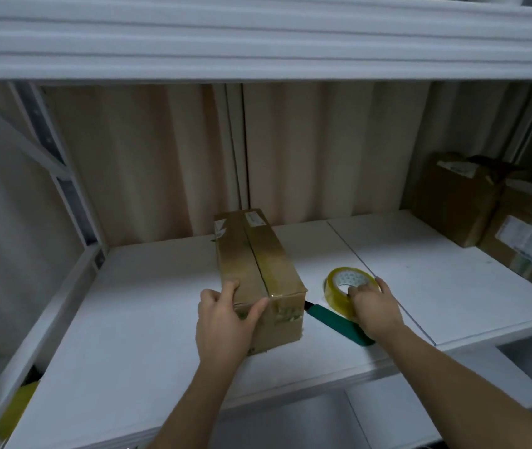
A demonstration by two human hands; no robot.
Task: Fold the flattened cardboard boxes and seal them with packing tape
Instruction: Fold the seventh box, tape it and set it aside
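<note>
A long brown cardboard box (258, 264) lies on the white shelf board (135, 319), its top flaps closed along a centre seam with shiny tape over the near end. My left hand (225, 322) grips the box's near left corner, thumb on the front face and fingers over the top edge. To the right stands a roll of clear yellowish packing tape (342, 283). My right hand (374, 309) holds the roll's near rim, fingers reaching into its core. A green utility knife (329, 319) lies between box and roll, partly under my right wrist.
Two taped brown boxes (498, 215) with labels stand at the back right of the shelf. A beige curtain (160, 157) hangs behind. An upper shelf (258, 37) overhangs close above. A metal upright (63, 176) frames the left side; something yellow (15, 409) sits low left.
</note>
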